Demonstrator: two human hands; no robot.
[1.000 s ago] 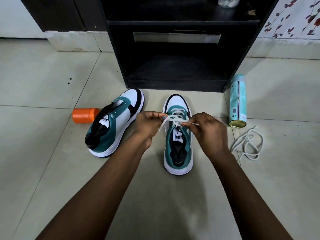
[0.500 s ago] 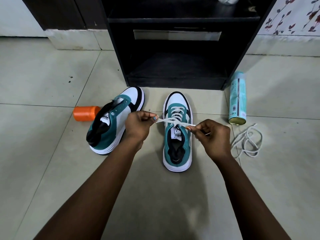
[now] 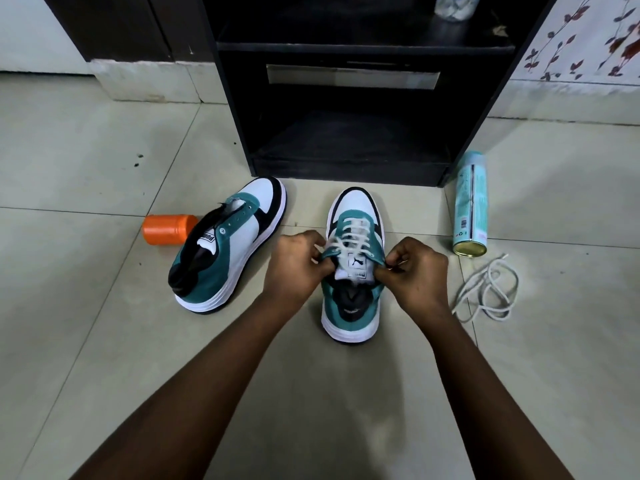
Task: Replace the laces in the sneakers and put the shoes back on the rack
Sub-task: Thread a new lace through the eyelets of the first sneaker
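On the floor before the rack [image 3: 346,161], the right sneaker [image 3: 353,271] is laced, its lace ends pinched by left hand [image 3: 294,268] and right hand [image 3: 420,271]; the left sneaker [image 3: 228,244] is judged unlaced, neither racked.

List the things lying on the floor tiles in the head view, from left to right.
Orange container → unlaced sneaker → laced sneaker, held by left hand and right hand → spray can → loose white lace.

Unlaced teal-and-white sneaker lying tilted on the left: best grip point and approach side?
Take the unlaced teal-and-white sneaker at its open black collar by the heel, coming from above and the near side. It leans on its side, so the opening faces up and left; with no lace, the collar rim is free to pinch.
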